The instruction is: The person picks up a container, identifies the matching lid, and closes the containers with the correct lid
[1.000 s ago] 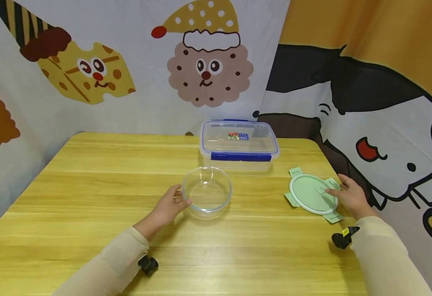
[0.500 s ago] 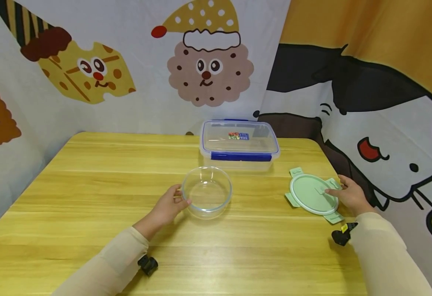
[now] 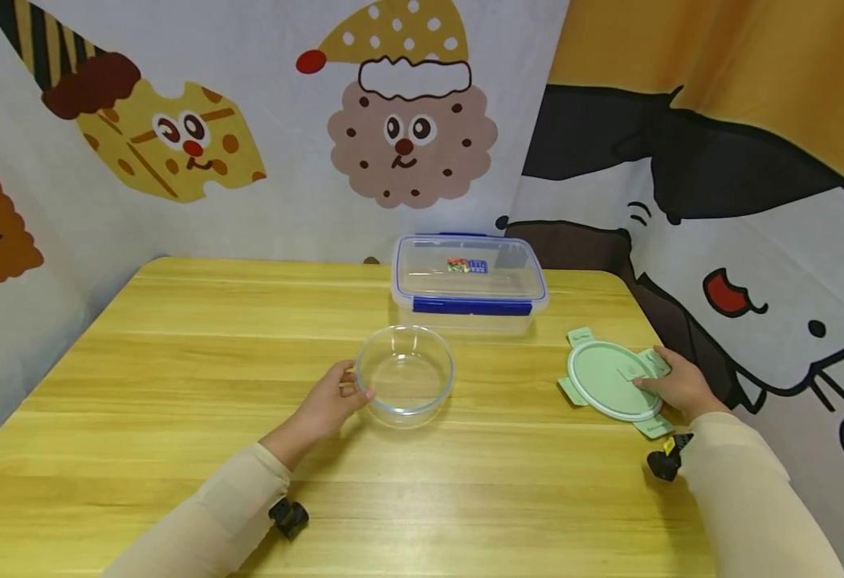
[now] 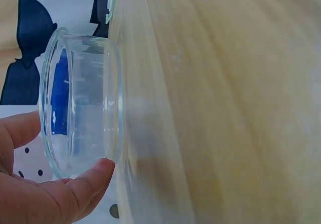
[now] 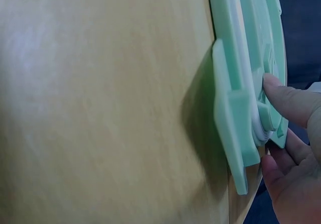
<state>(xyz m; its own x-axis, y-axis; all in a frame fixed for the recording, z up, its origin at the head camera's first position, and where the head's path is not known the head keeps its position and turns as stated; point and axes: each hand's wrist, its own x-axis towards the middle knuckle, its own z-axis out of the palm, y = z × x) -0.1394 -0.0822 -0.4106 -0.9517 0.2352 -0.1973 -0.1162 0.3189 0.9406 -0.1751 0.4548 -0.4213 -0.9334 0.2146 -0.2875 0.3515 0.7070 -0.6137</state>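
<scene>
A round clear glass bowl [image 3: 405,373] stands upright on the table. My left hand [image 3: 331,401] holds it by its left side, thumb near the rim and fingers along the wall; the left wrist view shows this grip around the bowl [image 4: 85,103] closely. To the right, a round light-green lid [image 3: 609,379] with flip-out side tabs lies near the table's right edge. My right hand [image 3: 682,385] pinches the lid's right edge. In the right wrist view, the thumb rests on top of the lid [image 5: 246,83] and the other fingers are at its edge, partly hidden.
Behind the bowl stands a clear rectangular food container [image 3: 469,277] with blue clips and its lid on. The wooden table [image 3: 176,361] meets a cartoon-printed cloth [image 3: 284,225] at the back and the right.
My right hand has shifted slightly left, its fingers closing in on the lid's edge. The left hand, bowl and rectangular container stay where they were.
</scene>
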